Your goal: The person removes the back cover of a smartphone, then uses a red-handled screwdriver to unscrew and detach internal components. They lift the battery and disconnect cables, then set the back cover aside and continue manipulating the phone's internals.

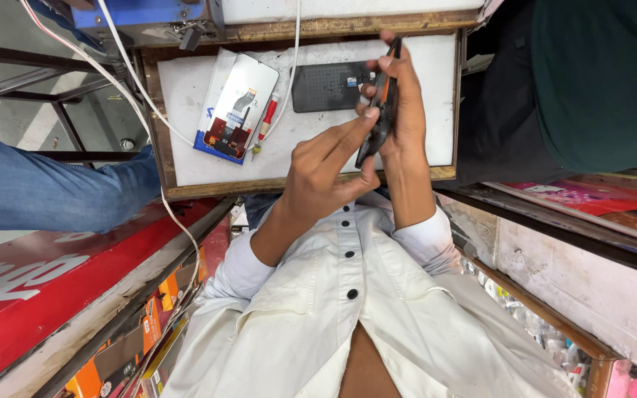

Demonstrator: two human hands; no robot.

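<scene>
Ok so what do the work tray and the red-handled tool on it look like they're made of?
Work tray: a brown frame with worn, grainy edges, likely wood, around a matte white, scuffed surface, possibly laminate. Red-handled tool: smooth, slightly shiny red and white handle, probably plastic; its tip is too small to judge.

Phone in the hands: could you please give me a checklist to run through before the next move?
1. Phone gripped in right hand: ok.
2. Left hand thumb and fingers on the phone's near end: ok.
3. Spare screen flat on the tray, apart from both hands: ok.
4. Red tool beside the screen: ok.
5. Dark cover on the tray, behind the phone: ok.
6. Phone's face undamaged: cannot tell, seen edge-on.
</scene>
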